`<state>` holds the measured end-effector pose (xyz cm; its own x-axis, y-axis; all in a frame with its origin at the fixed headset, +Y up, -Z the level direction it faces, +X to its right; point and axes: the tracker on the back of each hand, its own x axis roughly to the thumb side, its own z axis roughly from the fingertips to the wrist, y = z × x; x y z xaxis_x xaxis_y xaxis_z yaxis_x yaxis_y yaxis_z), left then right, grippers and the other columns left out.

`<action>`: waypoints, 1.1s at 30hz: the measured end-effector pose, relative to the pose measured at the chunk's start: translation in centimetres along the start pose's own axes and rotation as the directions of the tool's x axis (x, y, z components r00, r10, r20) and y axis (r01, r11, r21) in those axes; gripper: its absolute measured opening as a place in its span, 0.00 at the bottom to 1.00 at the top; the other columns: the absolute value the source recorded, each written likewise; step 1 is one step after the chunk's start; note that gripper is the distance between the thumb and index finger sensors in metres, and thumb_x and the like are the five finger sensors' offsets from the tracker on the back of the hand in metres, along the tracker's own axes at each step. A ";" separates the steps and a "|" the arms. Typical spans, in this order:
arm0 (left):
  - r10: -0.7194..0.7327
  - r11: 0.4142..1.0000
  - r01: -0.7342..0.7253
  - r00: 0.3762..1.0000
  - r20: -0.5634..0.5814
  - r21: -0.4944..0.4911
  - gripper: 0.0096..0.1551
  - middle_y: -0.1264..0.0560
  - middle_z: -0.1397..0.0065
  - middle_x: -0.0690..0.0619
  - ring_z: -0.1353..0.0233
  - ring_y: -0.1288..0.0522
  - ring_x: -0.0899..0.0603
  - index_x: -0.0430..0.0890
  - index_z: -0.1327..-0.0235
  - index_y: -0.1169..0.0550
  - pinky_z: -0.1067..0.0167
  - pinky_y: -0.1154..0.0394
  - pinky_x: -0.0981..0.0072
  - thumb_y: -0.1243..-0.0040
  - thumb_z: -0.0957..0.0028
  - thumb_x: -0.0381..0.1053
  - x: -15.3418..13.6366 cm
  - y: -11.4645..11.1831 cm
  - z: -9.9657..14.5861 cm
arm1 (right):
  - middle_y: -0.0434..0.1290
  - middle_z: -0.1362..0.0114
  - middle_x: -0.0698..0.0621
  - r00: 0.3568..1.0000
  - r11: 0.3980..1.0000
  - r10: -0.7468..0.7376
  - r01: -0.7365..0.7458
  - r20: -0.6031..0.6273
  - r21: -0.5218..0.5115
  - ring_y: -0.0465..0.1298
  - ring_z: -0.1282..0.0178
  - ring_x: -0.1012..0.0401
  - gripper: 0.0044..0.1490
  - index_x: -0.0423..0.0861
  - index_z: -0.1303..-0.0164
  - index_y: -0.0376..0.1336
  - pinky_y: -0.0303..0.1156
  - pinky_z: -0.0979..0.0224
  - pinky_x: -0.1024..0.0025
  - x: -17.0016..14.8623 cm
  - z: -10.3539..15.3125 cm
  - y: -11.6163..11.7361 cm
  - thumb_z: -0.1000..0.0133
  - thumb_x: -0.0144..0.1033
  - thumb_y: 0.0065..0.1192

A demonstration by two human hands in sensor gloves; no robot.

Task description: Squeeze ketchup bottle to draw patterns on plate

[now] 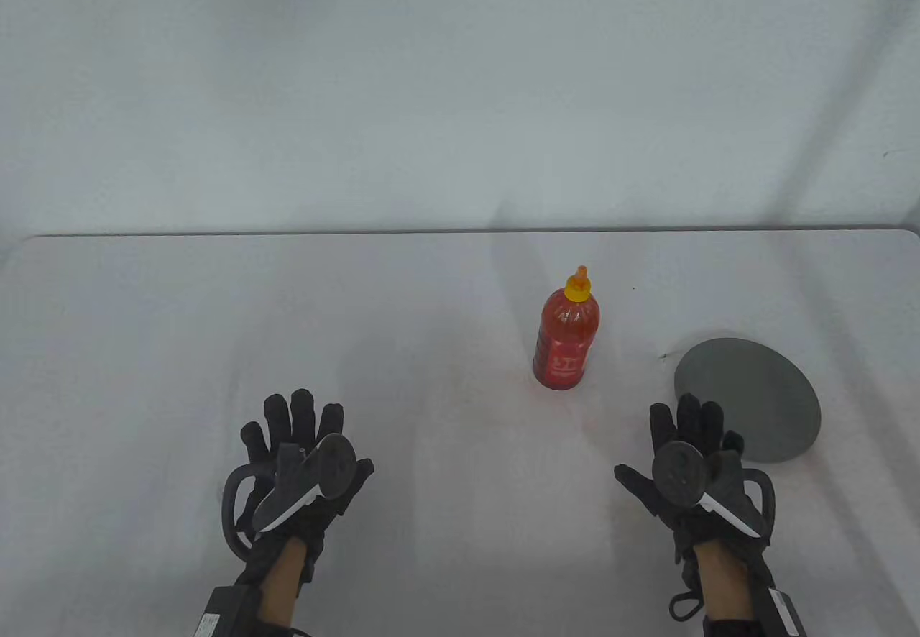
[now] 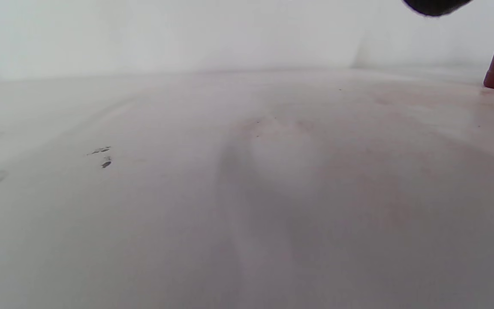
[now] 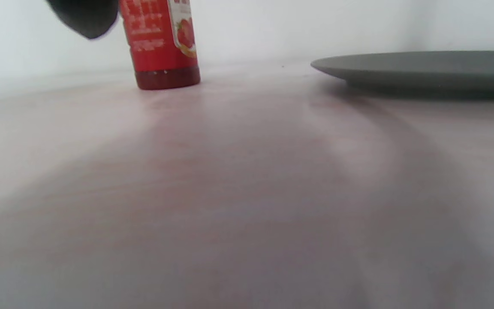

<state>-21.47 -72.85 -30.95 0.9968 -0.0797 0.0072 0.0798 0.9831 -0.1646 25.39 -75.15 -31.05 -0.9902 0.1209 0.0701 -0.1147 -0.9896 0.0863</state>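
Fingers [image 1: 298, 414] of both hands spread, holding nothing; bottle [image 1: 566, 331] upright left of plate [image 1: 762, 392], red sauce inside, label unreadable.

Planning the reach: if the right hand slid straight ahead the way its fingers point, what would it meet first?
Probably the gray plate: the right hand points up the table with the plate's near-left edge just ahead. The ketchup bottle stands off to its left, likely missed.

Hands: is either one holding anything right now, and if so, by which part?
Nothing is held. The left hand and right hand lie open on the table, apart from the upright ketchup bottle; the plate is untouched.
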 end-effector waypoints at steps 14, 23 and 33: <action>0.018 1.000 -0.018 0.999 0.028 0.010 0.53 0.62 0.12 0.36 0.17 0.68 0.25 0.51 0.15 0.52 0.29 0.61 0.21 0.61 0.47 0.77 0.1 0.2 -0.2 | 0.39 0.11 0.27 0.999 0.999 -0.014 0.014 -0.029 -0.029 0.36 0.16 0.30 0.62 0.40 0.11 0.39 0.40 0.26 0.25 -0.5 0.0 -0.7 0.38 0.66 0.60; 0.058 0.998 -0.059 0.998 0.038 0.025 0.52 0.62 0.12 0.36 0.17 0.67 0.25 0.51 0.14 0.51 0.29 0.61 0.21 0.60 0.46 0.77 0.0 0.6 -0.4 | 0.60 0.14 0.32 0.966 0.978 0.204 -0.193 -0.159 0.078 0.60 0.16 0.35 0.52 0.42 0.15 0.53 0.61 0.24 0.33 -5.3 -4.2 -1.5 0.41 0.58 0.69; 0.052 0.999 -0.052 0.997 0.054 0.001 0.52 0.62 0.12 0.36 0.17 0.68 0.24 0.50 0.14 0.51 0.29 0.62 0.21 0.60 0.46 0.77 0.1 0.4 -1.0 | 0.68 0.21 0.31 0.950 0.948 0.274 -0.242 -0.147 0.205 0.73 0.27 0.38 0.43 0.41 0.19 0.59 0.72 0.29 0.43 -6.4 -6.4 -0.2 0.40 0.50 0.70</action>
<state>-21.29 -72.62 -31.99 0.9984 -0.0196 0.0524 0.0280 0.9862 -0.1634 31.29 -76.19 -37.83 -0.9843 -0.1677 -0.0555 0.1471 -0.9520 0.2683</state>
